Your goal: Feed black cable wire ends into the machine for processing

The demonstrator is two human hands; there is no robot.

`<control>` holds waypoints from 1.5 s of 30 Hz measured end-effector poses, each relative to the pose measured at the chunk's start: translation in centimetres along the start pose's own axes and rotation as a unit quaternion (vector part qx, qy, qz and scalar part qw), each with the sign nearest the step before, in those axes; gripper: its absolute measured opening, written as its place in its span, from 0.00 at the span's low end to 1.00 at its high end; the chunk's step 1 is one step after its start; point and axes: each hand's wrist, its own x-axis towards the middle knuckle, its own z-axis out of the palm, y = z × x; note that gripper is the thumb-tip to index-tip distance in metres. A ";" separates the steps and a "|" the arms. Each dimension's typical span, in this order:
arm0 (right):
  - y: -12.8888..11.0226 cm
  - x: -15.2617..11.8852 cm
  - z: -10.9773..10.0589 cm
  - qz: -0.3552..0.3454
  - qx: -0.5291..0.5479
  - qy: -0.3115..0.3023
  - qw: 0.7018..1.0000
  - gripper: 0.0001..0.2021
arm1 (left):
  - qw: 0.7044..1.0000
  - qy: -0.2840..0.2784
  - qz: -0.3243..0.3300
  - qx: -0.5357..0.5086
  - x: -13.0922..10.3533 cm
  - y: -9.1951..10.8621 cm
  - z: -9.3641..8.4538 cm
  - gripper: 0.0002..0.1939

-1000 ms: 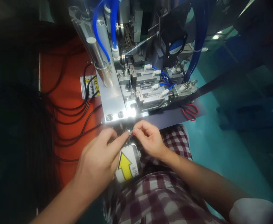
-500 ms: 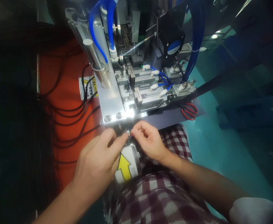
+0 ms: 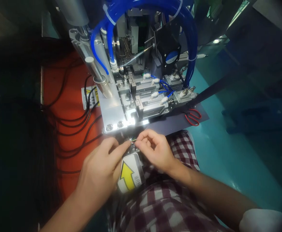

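Note:
Thin coloured wires (image 3: 134,140) lie between my two hands, at the front edge of the metal machine (image 3: 114,112). My right hand (image 3: 157,151) pinches these wires between thumb and forefinger, its other fingers curled in. My left hand (image 3: 102,164) reaches in from the other side. Its thumb and forefinger come together at the wire ends, by a small metal fixture (image 3: 132,149). What exactly the left fingertips hold is too small to make out. Just below the fingertips is a white plate (image 3: 138,161) with a yellow arrow.
Blue air hoses (image 3: 191,35) arch over the machine's cylinders (image 3: 153,108). Red-handled pliers (image 3: 194,116) lie on a dark sheet (image 3: 167,127) to the right. Black cables (image 3: 70,149) run across an orange surface (image 3: 66,129) on the left. Checked fabric (image 3: 160,203) covers my lap.
The view has shifted a little, so the machine appears slightly lower and further left. Both hands stay at the same spot. A greenish wire shows at my right fingertips, where a red one showed before.

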 end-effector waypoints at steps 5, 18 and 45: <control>-0.6 -0.2 0.6 0.001 0.008 0.005 1.000 0.05 | 1.000 0.002 0.002 0.007 -0.1 0.0 0.0 0.15; -1.4 0.1 -0.2 0.027 -0.044 0.022 0.998 0.06 | 1.000 -0.004 0.007 0.018 0.0 0.2 -0.1 0.15; -2.7 1.1 -0.6 0.116 -0.053 -0.035 0.991 0.07 | 1.000 -0.001 0.007 0.017 0.0 0.1 -0.1 0.14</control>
